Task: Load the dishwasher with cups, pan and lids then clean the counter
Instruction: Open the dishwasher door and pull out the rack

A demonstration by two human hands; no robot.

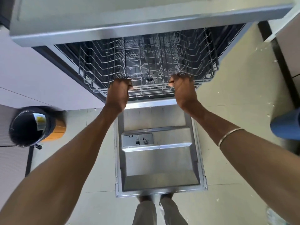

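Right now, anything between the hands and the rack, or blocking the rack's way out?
No. The left hand and right hand both grip the rack at its front edge. The door lies open below it; nothing visible blocks the way out.

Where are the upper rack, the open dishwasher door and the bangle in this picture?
upper rack (100, 62), head view, left-side wire tines.
dishwasher door (159, 161), head view, bare steel inner panel.
bangle (229, 137), head view, band across the right forearm.

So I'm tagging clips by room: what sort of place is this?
Most likely a home kitchen: an open dishwasher door, both hands gripping its wire rack, under a countertop.
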